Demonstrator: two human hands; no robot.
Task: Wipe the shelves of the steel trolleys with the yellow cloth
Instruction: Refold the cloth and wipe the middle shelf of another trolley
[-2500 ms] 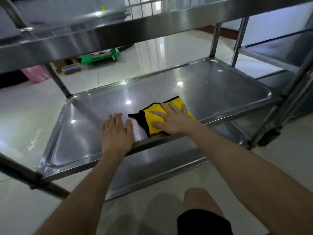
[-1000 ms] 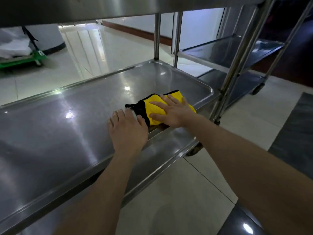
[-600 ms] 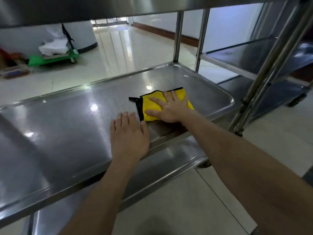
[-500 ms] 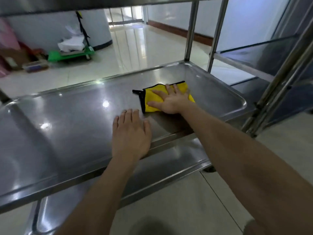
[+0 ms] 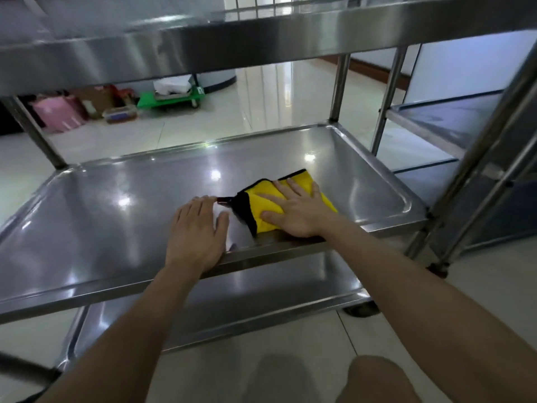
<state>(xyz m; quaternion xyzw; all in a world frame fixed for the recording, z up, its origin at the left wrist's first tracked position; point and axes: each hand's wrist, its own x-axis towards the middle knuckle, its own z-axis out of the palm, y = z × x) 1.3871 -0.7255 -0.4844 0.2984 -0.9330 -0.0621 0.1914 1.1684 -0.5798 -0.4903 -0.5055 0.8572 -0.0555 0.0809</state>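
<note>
A folded yellow cloth (image 5: 263, 199) with a black edge lies on the middle shelf (image 5: 116, 216) of a steel trolley, near the front rim and right of centre. It is pinned flat under a person's right hand (image 5: 296, 212), whose fingers lie straight and spread across it rather than curled round it. The cloth looks soft, light and thick-piled. It should slide readily over the polished steel, so downward palm pressure, not a pinch, is probably the surest hold. Its loose black-trimmed corner could fold under on a push to the left. The left hand (image 5: 196, 231) rests flat just beside that corner, fingers straight and close together, heel over the shelf's front rim, holding nothing. The top shelf (image 5: 203, 45) overhangs closely and may hamper reach to the far corners. The bottom shelf (image 5: 261, 295) lies beneath. A corner post (image 5: 488, 158) and a second trolley (image 5: 453, 123) stand to the right. Beyond, on glossy tiles, sit a green dolly (image 5: 171, 97) and a pink bag (image 5: 61, 114).
</note>
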